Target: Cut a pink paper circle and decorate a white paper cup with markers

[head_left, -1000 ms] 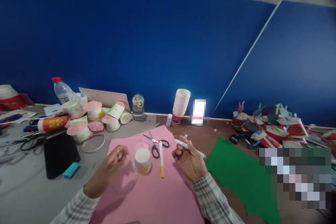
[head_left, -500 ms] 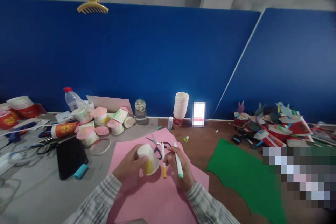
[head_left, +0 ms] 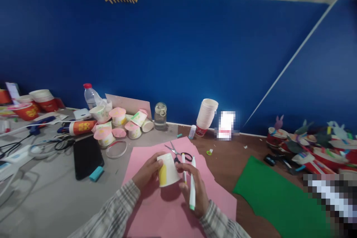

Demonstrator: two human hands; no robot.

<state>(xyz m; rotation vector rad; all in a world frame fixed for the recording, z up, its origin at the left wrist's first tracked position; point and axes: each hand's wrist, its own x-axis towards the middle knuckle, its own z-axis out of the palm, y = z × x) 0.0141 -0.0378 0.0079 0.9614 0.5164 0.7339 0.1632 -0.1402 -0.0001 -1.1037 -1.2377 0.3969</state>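
Observation:
A white paper cup [head_left: 172, 173] with a yellow patch on its side is tipped rim-down above pink paper [head_left: 164, 217]. My left hand [head_left: 147, 174] grips the cup from the left, thumb on its wall. In my right hand [head_left: 198, 189] is a white marker [head_left: 192, 189] with its green end pointing toward me; the fingertips are close to the cup's right side, contact unclear. A white-and-yellow marker [head_left: 184, 169] lies on the paper, partly behind the right fingers. Scissors [head_left: 178, 153] lie beyond the cup, blades spread.
Decorated paper cups [head_left: 118, 115] and a glass jar [head_left: 160, 117] stand at back left. Behind the paper leans a stack of cups [head_left: 206, 113] beside a small white bottle [head_left: 192, 131]. Green paper [head_left: 276, 193] lies right; a black tablet [head_left: 87, 156] and cyan cap [head_left: 96, 174] left.
The view has swung left. My left hand has turned the cup so more of its side faces me, and my right hand has come nearer to it, still with the marker.

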